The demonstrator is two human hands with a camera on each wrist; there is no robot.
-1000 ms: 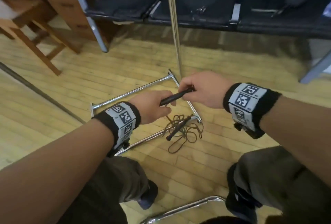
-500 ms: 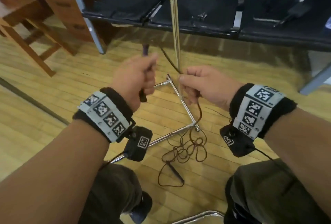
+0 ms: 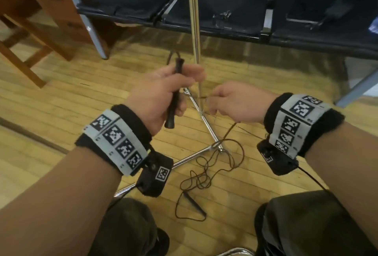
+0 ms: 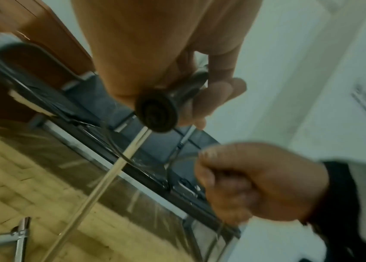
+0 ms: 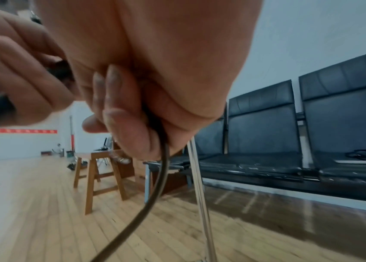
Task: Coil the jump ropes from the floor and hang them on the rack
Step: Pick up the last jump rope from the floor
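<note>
Raised: handle [image 3: 175,92], upright in left hand [image 3: 161,96]; right hand [image 3: 235,102] pinches cord [image 3: 231,133] beside it. Coiling starting.

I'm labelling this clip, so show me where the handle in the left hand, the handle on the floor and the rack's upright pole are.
held handle [image 3: 175,96], head view, mid-shaft between the fingers.
floor handle [image 3: 194,203], head view, middle of its shaft.
upright pole [image 3: 194,20], head view, bare chrome above the hands.

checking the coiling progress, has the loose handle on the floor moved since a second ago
Yes. The loose handle has moved toward the person, away from the rack base, and now lies on the floor beyond the rope tangle.
</note>
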